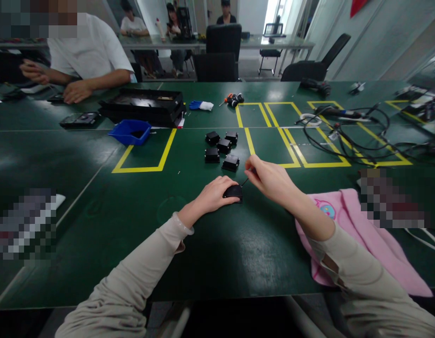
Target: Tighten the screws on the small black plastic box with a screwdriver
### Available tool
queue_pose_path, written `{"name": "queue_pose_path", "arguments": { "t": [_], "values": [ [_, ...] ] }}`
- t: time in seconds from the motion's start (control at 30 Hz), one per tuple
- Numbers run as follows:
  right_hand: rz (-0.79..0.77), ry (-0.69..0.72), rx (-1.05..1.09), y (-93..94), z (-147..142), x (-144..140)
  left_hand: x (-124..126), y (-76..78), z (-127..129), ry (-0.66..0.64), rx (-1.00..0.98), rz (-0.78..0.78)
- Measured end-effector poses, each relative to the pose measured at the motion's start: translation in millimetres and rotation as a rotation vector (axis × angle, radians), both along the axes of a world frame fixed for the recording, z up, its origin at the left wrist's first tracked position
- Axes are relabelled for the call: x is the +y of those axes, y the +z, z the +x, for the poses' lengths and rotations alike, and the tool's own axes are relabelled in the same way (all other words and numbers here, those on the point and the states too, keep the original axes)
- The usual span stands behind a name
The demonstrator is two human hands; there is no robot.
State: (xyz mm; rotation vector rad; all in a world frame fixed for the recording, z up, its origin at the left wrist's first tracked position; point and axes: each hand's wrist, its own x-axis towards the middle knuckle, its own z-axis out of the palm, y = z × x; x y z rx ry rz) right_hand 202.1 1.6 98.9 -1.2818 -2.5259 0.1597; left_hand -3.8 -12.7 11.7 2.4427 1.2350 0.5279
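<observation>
My left hand (pixel 215 193) grips a small black box (pixel 233 192) on the green table, thumb along its near side and fingers over the far side. My right hand (pixel 261 172) is closed around a thin dark tool, which looks like a screwdriver (pixel 244 182). Its shaft slants down to the box's right corner; whether the tip sits in a screw is too small to tell. Just beyond my hands, several similar black boxes (pixel 224 146) with small side tabs lie in a loose group.
A blue scoop-shaped bin (pixel 131 132) and a large black case (pixel 143 107) stand at left. A pink cloth (pixel 339 234) lies under my right forearm. Black cables (pixel 339 136) sprawl at right. Near the far edge are screwdrivers (pixel 233 99) and a glove (pixel 201 105). A co-worker (pixel 90 56) sits across.
</observation>
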Motion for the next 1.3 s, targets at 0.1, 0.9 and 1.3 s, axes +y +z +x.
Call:
{"name": "queue_pose_path", "arguments": {
  "t": [0.1,0.9,1.3],
  "values": [
    [-0.008,0.026,0.029,-1.1,0.6,0.2,0.1,-0.2,0.0,0.004,0.000,0.005],
    [-0.008,-0.020,-0.013,0.3,-0.3,-0.1,0.6,-1.9,-0.2,0.007,-0.006,0.006],
    [-0.032,-0.023,0.014,1.8,0.1,-0.8,-0.3,1.1,0.3,0.005,0.004,0.000]
  ]
}}
